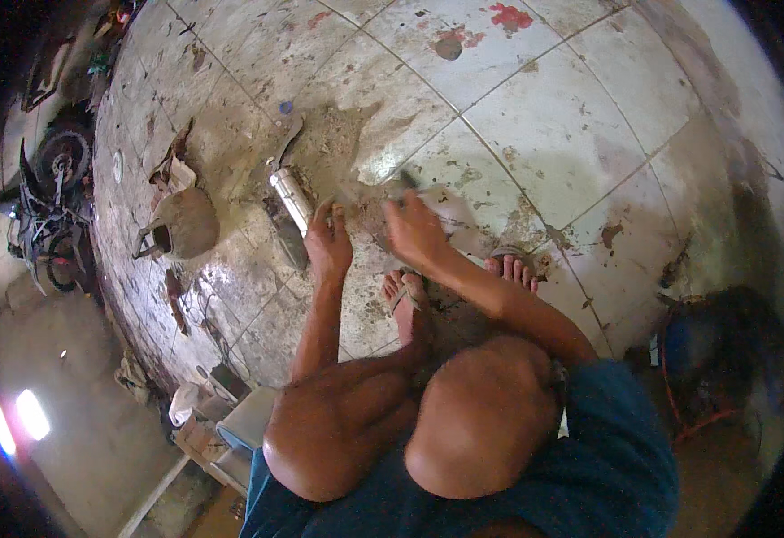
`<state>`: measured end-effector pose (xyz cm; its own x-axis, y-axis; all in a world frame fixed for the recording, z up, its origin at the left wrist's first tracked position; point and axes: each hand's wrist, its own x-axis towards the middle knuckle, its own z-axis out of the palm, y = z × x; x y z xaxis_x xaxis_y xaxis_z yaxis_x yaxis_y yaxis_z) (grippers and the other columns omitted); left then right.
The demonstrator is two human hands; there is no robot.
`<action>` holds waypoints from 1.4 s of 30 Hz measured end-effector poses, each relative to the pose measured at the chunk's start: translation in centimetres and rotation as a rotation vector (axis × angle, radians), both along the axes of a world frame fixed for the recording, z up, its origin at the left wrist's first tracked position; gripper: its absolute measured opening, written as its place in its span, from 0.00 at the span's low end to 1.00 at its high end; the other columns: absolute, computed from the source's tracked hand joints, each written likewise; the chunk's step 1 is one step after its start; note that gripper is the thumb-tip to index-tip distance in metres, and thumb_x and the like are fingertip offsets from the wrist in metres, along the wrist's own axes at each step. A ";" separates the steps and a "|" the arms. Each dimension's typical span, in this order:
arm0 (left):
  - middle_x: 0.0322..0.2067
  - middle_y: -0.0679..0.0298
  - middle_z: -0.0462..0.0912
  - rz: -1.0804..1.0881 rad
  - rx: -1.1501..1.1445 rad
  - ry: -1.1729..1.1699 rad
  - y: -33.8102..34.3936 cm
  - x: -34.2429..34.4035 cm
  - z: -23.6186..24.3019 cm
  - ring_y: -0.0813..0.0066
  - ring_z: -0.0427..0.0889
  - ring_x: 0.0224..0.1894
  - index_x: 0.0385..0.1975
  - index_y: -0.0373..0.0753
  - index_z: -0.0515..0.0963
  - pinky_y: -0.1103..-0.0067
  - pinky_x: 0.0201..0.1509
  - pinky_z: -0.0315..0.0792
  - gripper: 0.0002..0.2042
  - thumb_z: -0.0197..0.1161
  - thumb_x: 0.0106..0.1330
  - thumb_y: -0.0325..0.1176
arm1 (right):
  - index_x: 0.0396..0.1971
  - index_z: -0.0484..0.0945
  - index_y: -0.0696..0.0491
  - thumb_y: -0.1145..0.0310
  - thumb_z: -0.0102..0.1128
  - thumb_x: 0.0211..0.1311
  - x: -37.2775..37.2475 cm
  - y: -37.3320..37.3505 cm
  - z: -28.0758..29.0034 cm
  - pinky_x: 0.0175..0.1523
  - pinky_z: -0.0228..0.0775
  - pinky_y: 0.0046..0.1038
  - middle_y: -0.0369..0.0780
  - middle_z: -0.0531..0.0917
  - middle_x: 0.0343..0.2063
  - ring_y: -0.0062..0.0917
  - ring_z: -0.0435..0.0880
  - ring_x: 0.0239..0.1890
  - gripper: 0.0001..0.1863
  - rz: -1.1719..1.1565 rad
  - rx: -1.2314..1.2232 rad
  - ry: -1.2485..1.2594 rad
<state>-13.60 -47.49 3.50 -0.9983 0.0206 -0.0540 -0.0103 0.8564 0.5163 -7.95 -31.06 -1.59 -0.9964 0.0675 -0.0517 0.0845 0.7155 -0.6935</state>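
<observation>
My left hand [327,244] is low over the floor with its fingers bent, beside the lower end of a shiny metal cylinder [291,199]. Whether it grips the cylinder cannot be made out. A curved blade [288,142] rises from the cylinder's far end. My right hand [415,231] is closed and a little blurred, in front of my feet. A small dark piece [407,180] shows at its fingertips, too smeared to name. Between the hands lies a blurred greyish patch. Left of my left hand a dark, flat, long piece [286,238] rests on the floor.
A dirty jug-like container [187,224] with a handle lies on its side at the left. A motorcycle [54,211] stands farther left. Soil and red stains mark the tiled floor [535,117]. A dark bulky object [715,359] is at the right, a small blue cap [285,107] ahead.
</observation>
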 end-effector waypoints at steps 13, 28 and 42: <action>0.40 0.47 0.82 0.002 -0.063 0.035 -0.9 0.2 -1.1 0.48 0.83 0.45 0.54 0.37 0.81 0.61 0.49 0.76 0.15 0.60 0.72 0.37 | 0.44 0.81 0.55 0.67 0.60 0.60 2.4 -0.7 0.6 0.37 0.81 0.47 0.54 0.81 0.30 0.50 0.86 0.31 0.13 0.367 -0.076 -0.016; 0.40 0.50 0.83 0.065 -0.064 0.052 -2.9 0.6 1.5 0.52 0.83 0.41 0.53 0.36 0.81 0.63 0.44 0.75 0.14 0.60 0.73 0.36 | 0.40 0.79 0.59 0.70 0.63 0.59 -13.7 2.3 3.7 0.43 0.80 0.44 0.56 0.79 0.41 0.49 0.84 0.38 0.12 0.005 -0.165 0.164; 0.44 0.44 0.82 -0.084 -0.134 -0.042 -1.4 1.6 0.6 0.41 0.81 0.48 0.55 0.36 0.79 0.56 0.52 0.74 0.15 0.59 0.72 0.34 | 0.43 0.76 0.59 0.71 0.66 0.55 -16.1 1.5 0.8 0.42 0.80 0.46 0.56 0.76 0.44 0.47 0.83 0.41 0.16 -0.080 -0.036 0.083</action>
